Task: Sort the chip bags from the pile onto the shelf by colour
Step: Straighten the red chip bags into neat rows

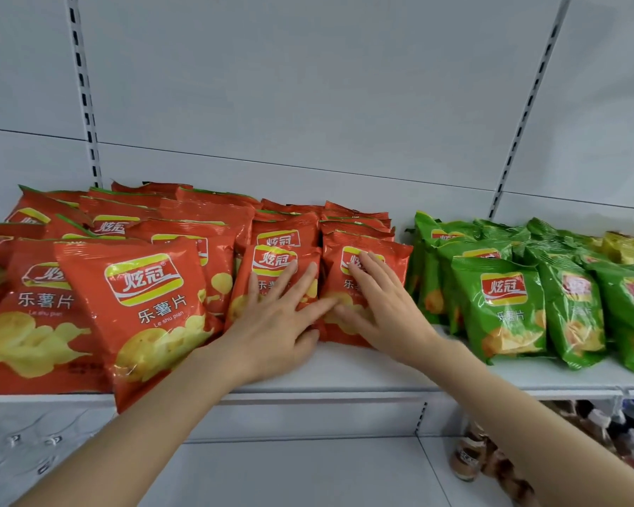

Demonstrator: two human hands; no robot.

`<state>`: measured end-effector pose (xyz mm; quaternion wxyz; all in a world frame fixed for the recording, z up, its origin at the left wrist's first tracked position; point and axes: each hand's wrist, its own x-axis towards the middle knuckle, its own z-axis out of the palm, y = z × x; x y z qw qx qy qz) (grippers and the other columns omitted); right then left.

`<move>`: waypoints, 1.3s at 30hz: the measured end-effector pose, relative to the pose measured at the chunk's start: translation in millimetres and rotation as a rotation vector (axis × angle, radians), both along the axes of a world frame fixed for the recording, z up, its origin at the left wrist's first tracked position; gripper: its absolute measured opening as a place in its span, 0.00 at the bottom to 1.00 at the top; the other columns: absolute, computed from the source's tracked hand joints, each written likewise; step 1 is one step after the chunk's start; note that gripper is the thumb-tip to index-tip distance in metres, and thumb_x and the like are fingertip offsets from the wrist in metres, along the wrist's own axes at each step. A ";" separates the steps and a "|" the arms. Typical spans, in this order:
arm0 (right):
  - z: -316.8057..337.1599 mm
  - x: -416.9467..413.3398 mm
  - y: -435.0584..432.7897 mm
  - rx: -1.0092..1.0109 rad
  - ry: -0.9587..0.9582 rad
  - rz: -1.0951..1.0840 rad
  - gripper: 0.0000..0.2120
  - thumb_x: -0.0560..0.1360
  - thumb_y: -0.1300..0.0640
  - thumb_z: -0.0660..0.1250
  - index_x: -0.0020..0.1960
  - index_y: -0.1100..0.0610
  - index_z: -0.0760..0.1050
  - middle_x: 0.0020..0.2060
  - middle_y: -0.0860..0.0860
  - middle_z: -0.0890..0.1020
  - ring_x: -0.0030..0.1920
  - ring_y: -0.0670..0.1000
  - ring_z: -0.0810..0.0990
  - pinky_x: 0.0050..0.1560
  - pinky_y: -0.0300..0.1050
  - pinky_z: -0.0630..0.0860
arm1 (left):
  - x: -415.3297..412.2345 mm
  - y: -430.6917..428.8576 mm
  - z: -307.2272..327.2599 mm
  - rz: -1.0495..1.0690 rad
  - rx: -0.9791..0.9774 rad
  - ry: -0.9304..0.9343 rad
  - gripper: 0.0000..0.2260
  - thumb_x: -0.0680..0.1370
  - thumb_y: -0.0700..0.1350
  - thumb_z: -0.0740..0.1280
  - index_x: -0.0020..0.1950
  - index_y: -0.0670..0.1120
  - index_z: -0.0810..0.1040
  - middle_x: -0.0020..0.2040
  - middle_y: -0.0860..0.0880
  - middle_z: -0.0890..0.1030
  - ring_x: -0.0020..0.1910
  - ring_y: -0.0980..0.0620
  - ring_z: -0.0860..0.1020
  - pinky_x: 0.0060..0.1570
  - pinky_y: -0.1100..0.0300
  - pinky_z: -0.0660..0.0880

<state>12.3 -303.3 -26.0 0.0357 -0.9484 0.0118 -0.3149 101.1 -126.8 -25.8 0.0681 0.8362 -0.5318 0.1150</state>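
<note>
Sorting nearly complete: red chip bags [143,294] fill the shelf's [363,371] left, green chip bags [502,305] its right. Left hand [279,323] and right hand [385,309], fingers flat, press two upright red rows; no unsorted pile visible.

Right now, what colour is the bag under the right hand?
Red-orange bag, clearest from the head view.

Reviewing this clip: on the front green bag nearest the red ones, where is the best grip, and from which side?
Probably the flat crimped top edge of the front green bag, pinched from above and in front. It stands leaning back on the green bags behind, so its top edge is free, while its puffed, glossy body would likely slip.
</note>
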 end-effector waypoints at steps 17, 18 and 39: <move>9.9 -1.7 -12.4 -0.221 -0.084 0.036 0.32 0.69 0.41 0.65 0.63 0.64 0.73 0.64 0.63 0.73 0.66 0.64 0.69 0.64 0.54 0.61 | 15.2 -2.3 3.0 -0.066 -0.428 -0.309 0.19 0.60 0.37 0.81 0.44 0.35 0.77 0.49 0.35 0.79 0.49 0.35 0.80 0.47 0.44 0.78; 9.2 -1.3 -11.2 -0.228 -0.093 0.034 0.30 0.68 0.43 0.67 0.61 0.64 0.74 0.63 0.63 0.73 0.66 0.64 0.70 0.63 0.54 0.62 | 13.0 -1.0 4.3 -0.072 -0.442 -0.313 0.18 0.59 0.38 0.81 0.42 0.36 0.77 0.46 0.37 0.79 0.45 0.37 0.80 0.43 0.46 0.79; 27.8 26.5 52.9 0.069 -0.050 0.224 0.22 0.76 0.51 0.65 0.67 0.59 0.70 0.66 0.54 0.71 0.69 0.53 0.66 0.65 0.39 0.61 | -19.6 114.7 -10.0 0.644 -0.707 -0.291 0.24 0.69 0.48 0.76 0.58 0.35 0.76 0.58 0.32 0.74 0.56 0.32 0.74 0.52 0.40 0.74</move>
